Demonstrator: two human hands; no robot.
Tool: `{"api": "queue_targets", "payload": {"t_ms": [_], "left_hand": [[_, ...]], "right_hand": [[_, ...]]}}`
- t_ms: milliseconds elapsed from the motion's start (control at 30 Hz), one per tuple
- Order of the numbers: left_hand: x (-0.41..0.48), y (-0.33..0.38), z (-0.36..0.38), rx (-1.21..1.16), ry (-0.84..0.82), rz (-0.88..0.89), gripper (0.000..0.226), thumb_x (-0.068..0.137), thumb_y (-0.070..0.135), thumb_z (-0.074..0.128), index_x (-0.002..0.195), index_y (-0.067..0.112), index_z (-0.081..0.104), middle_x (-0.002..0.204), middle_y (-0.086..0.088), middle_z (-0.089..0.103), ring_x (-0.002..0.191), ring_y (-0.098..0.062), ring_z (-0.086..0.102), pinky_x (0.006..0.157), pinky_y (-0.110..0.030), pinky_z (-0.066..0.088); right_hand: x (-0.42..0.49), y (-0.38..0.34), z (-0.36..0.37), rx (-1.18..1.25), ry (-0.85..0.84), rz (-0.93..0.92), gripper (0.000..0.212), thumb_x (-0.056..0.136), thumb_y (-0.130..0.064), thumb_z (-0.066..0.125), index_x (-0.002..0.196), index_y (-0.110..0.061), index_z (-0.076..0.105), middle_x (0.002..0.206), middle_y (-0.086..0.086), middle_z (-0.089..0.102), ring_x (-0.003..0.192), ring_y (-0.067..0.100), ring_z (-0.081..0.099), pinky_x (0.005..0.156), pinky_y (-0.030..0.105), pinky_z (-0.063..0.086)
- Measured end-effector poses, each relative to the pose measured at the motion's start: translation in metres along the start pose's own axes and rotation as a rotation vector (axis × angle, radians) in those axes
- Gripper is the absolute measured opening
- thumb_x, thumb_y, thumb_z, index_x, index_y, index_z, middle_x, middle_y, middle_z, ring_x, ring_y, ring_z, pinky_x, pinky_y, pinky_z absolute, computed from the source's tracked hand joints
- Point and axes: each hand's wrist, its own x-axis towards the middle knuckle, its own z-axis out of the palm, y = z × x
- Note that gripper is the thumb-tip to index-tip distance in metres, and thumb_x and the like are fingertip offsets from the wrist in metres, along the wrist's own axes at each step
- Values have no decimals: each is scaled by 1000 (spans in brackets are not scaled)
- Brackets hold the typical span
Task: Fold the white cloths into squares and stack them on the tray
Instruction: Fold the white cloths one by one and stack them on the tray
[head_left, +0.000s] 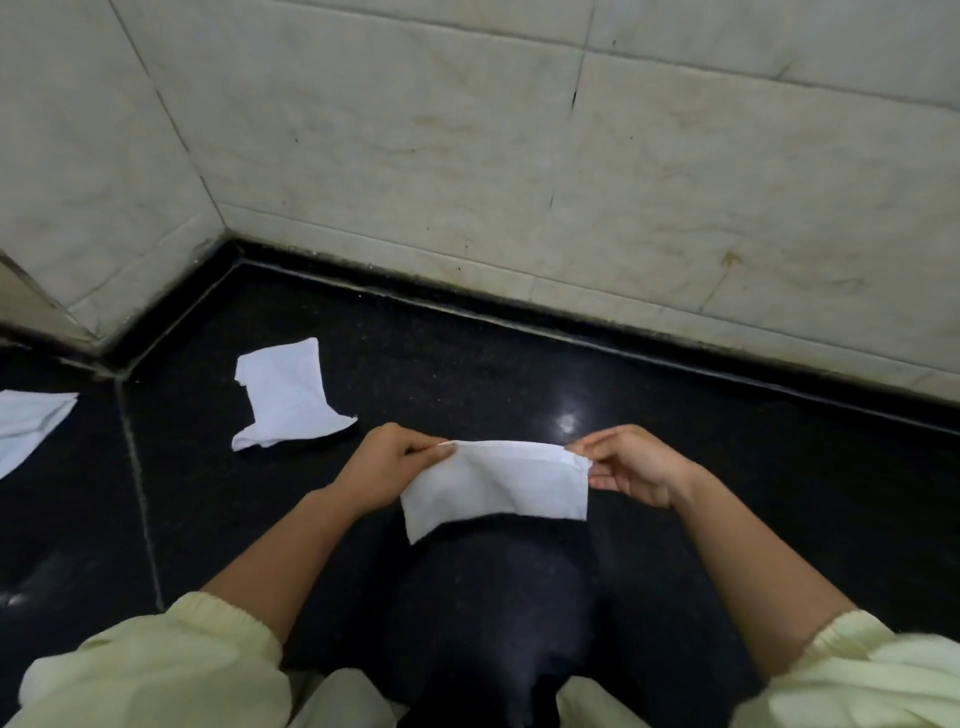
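Note:
A white cloth (498, 486), folded over into a long rectangle, hangs in the air above my dark-clad knee. My left hand (387, 465) pinches its upper left corner and my right hand (631, 465) pinches its upper right corner, holding the top edge taut. A second white cloth (285, 395) lies crumpled and loosely spread on the black floor to the left, beyond my left hand. Part of a third white cloth (28, 423) shows at the left edge of the view. No tray is in view.
The black polished floor (675, 415) meets a pale tiled wall (571, 182) along a dark skirting; the wall turns a corner at the far left. My knee (493, 597) fills the floor space below the held cloth.

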Motion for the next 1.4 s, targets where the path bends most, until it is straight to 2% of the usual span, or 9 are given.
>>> {"api": "queue_targets", "payload": {"t_ms": [267,433,567,667,733,933,1100,1233,1400], "left_hand": [[7,-23,45,54,25,-248,19,92,27,61,104,21,75,108,7,72,96,-3,61,81,-16,43],[-2,-22,58,230,45,-203,11,93,24,59,95,22,70,93,2,61,89,-9,54,70,-18,40],[-1,-30,63,309,81,-242,27,92,25,60,118,22,67,120,2,61,110,-15,57,90,-25,42],[2,-35,65,264,135,-274,31,91,23,62,122,22,64,124,-1,61,113,-16,57,98,-30,44],[2,-36,65,182,173,-319,37,89,22,65,125,19,61,122,-1,63,111,-16,58,95,-30,46],[2,-41,64,13,236,-425,27,86,19,69,111,12,64,91,1,63,89,-15,61,78,-26,46],[2,-40,64,-123,269,-472,44,85,21,71,125,12,55,107,-9,65,97,-20,61,89,-35,51],[-3,-43,67,-126,221,-514,73,81,15,74,143,11,34,99,-7,63,92,-18,57,86,-32,47],[-9,-48,68,-111,249,-512,69,82,12,73,140,11,37,84,-1,60,89,-19,59,86,-33,48]], "right_hand": [[22,49,11,-48,367,-30,18,84,7,61,74,-6,68,76,12,68,67,20,61,65,28,55],[29,63,13,-261,476,-145,6,83,-9,70,88,-12,69,87,3,70,84,17,65,75,27,50],[23,64,16,-472,392,-254,7,85,-23,69,90,-19,72,88,1,71,84,15,66,71,26,52],[23,67,15,-412,361,-180,46,88,-49,58,64,-11,56,68,0,63,66,17,59,65,29,47],[23,68,12,-326,338,-106,61,83,-62,56,70,-3,59,71,6,64,69,19,62,67,29,47],[24,79,4,-316,325,-104,21,82,-16,73,68,-10,58,79,4,68,79,21,64,74,37,55],[20,80,4,-151,326,-89,14,86,-14,70,88,-10,57,94,12,68,81,25,67,68,43,59],[20,84,6,-253,345,-12,38,77,-5,75,104,-11,49,97,13,64,90,31,68,68,45,59],[17,84,10,-360,350,72,17,80,-11,71,83,-8,55,89,10,65,78,22,63,56,31,54]]}}
